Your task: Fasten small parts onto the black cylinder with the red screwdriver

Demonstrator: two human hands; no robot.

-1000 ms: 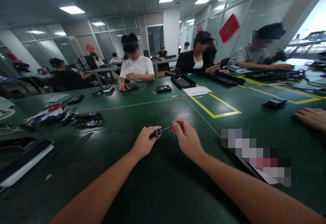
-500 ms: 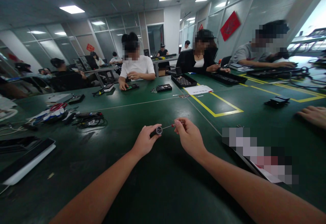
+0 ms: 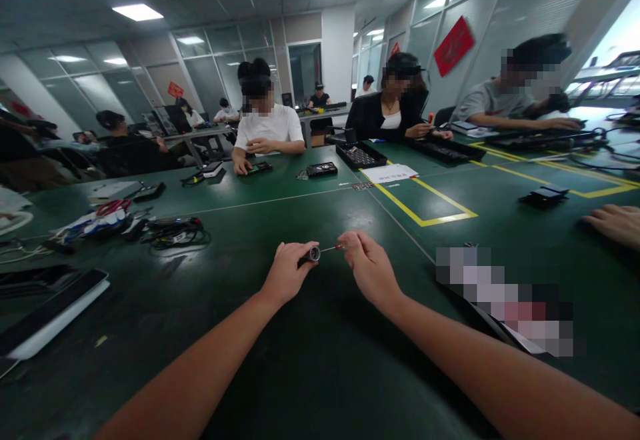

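Above the green table (image 3: 280,373), my left hand (image 3: 286,272) is closed around a small dark cylinder (image 3: 314,254) whose round, metal-rimmed end faces me. My right hand (image 3: 369,263) pinches a thin screwdriver (image 3: 339,247) with a red part near its shaft; the fingers cover most of its handle. The slim metal shaft runs left to the cylinder, and its tip meets the side or rim of that end. Whether the tip sits in a screw is too small to tell.
Bundled cables (image 3: 175,232) and a black-and-white device (image 3: 60,317) lie on the left. A pixelated booklet (image 3: 500,307) rests right of my forearm. Another person's hand (image 3: 613,227) is at the right edge. Across the table stand black trays (image 3: 361,156) and seated co-workers.
My right-hand fingers have shifted slightly on the screwdriver handle. The cylinder has turned or moved a little to the right; both hands keep their grip.
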